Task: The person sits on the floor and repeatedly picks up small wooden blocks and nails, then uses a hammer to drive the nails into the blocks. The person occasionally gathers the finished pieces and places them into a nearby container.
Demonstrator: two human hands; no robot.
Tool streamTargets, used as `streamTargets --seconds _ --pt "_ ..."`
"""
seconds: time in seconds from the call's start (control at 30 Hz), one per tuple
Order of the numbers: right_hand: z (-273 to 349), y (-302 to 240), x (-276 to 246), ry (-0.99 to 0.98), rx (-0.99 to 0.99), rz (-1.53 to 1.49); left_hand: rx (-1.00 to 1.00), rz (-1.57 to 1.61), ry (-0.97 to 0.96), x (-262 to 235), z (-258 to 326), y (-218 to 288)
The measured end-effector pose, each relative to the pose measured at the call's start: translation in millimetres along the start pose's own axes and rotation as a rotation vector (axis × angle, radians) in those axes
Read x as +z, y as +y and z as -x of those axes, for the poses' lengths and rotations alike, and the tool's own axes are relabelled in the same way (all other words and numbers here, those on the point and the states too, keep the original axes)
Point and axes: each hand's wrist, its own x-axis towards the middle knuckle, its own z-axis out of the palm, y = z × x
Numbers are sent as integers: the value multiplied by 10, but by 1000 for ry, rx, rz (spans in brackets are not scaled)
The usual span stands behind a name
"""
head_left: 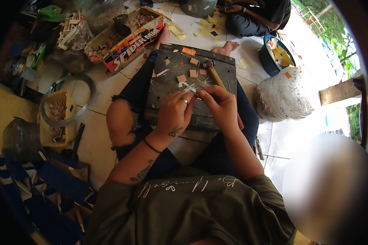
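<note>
Over a dark, scuffed low work table (163,67), my two hands meet with their fingertips almost touching. My left hand (176,108), with a ring on it, is closed in a pinch. Thin white strips (189,88) show just beyond its fingers. My right hand (221,107) pinches with thumb and forefinger; whatever is between them is too small to make out. Just past the hands lie thin metal wires (200,82) and a hammer (214,74) with a wooden handle. Small tan squares (181,78) and an orange piece (188,51) are scattered on the tabletop.
At far left stands a printed cardboard box (129,49) of wood bits. A wire coil (93,96) leans over a yellow basin (68,136); blue pieces (61,175) pile nearer. On the right are a blue tub (265,61) and a wrapped bundle (280,98). Another person (249,24) sits opposite.
</note>
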Motion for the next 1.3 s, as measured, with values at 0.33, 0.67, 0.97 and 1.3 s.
streamTargets --seconds 0.33,0.67,0.97,1.3 --pt "-24 6 -27 -40 93 -112 -26 75 22 32 -54 -8" --pt "-94 -47 -157 -134 302 -400 115 6 66 58 -143 -18" --pt "-69 55 -170 -174 350 -594 -54 275 -85 75 -68 -82" --pt "-530 -30 131 -32 -245 384 3 6 -18 -158 -258 -492"
